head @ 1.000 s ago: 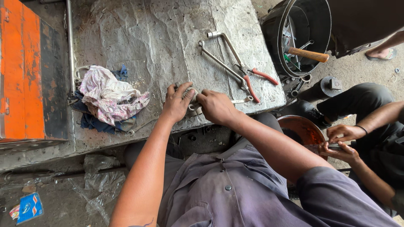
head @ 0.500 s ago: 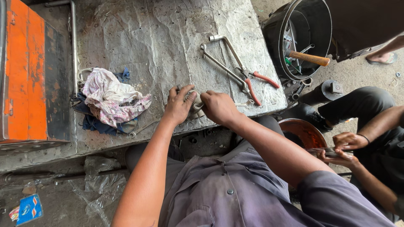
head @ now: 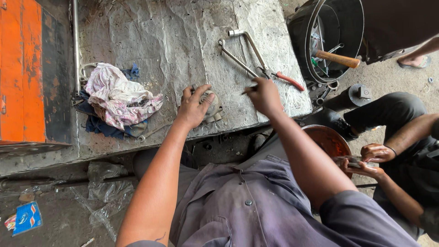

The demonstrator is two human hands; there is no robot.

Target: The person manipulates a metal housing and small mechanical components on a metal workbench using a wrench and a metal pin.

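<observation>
From the head camera, the left hand [head: 194, 106] is closed over a small grey metal part [head: 211, 106] lying on the bench [head: 151, 32], close to its near edge. The right hand [head: 264, 95] is closed around a thin dark tool [head: 248, 89], I think a small driver, though it is too small to be sure. A slip could push the metal part off that near edge into the person's lap, because little bench remains between them. Beyond the part lie a bent socket wrench [head: 249, 45] and red-handled pliers [head: 284, 79], which the right hand might knock. Left of the part there is free surface until the pile of rags [head: 118, 98]. Right of the part the bench ends soon, beside a black bucket [head: 322, 41]
</observation>
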